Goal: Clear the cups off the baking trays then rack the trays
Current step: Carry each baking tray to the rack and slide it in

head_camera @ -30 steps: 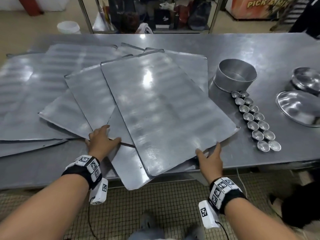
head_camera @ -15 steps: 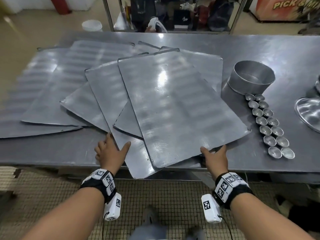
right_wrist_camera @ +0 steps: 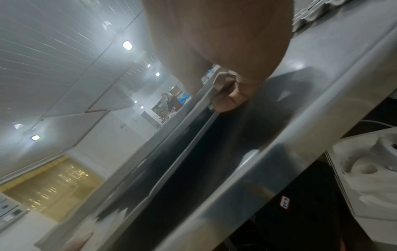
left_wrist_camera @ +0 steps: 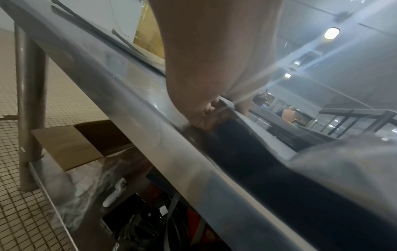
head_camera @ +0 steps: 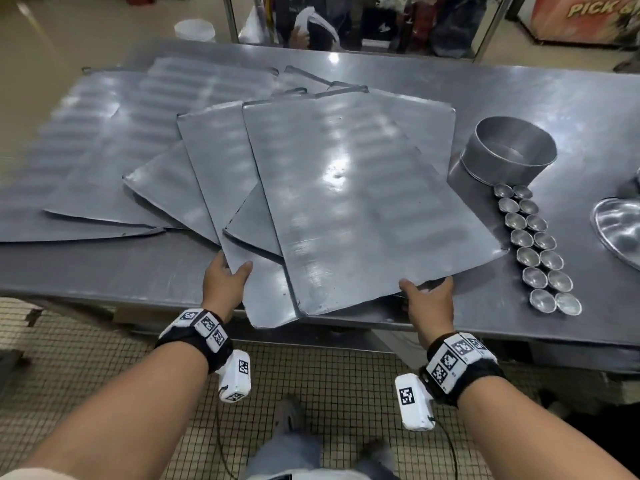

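Note:
Several flat metal baking trays lie fanned across the steel table (head_camera: 104, 271). The top tray (head_camera: 360, 202) is bare and angled, with its near corner past the table edge. My right hand (head_camera: 427, 296) grips its near edge, fingers curled under it (right_wrist_camera: 231, 100). My left hand (head_camera: 227, 277) holds the left edge of the tray beneath (head_camera: 266, 303), thumb on top and fingers curled under (left_wrist_camera: 206, 117). Several small metal cups (head_camera: 535, 242) stand in two rows on the table right of the trays.
A round metal ring pan (head_camera: 509, 157) stands behind the cups, and an oval dish (head_camera: 620, 233) lies at the far right. More trays (head_camera: 104, 150) cover the left half of the table. A cardboard box (left_wrist_camera: 64, 144) sits on the shelf under the table.
My left hand slid from lying on the trays to gripping the lower tray's left edge. My right hand stayed at the top tray's near edge. The view shifted left.

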`<control>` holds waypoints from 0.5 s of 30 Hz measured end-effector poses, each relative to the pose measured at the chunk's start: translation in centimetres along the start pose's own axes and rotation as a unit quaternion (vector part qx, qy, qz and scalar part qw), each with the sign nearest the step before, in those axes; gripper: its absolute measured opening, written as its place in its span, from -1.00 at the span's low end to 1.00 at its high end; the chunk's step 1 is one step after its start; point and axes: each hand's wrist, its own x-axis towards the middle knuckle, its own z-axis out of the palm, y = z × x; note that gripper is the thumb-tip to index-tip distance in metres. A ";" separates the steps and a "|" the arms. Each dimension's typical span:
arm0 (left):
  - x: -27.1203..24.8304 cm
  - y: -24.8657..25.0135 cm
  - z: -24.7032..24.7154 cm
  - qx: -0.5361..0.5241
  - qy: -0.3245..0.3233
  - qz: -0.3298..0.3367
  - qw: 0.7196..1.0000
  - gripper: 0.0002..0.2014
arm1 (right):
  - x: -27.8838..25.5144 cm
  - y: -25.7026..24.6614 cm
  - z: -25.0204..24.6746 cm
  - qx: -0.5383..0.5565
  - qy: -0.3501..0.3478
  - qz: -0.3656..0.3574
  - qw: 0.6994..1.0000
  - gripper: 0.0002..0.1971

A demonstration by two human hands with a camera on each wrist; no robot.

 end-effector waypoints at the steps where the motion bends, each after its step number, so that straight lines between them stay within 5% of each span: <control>1: 0.3 0.2 -0.1 0.004 0.001 0.000 1.000 -0.61 | -0.1 0.2 -0.4 0.003 0.000 -0.002 1.000 -0.05; 11: 1.0 0.5 -1.4 -0.009 0.021 -0.034 0.999 -0.62 | -2.1 3.3 -3.8 0.011 -0.024 -0.013 1.000 -0.05; 15: -0.2 0.6 -1.2 0.096 0.081 -0.023 0.992 -0.78 | -2.8 4.7 -4.3 -0.007 -0.046 0.009 0.999 0.03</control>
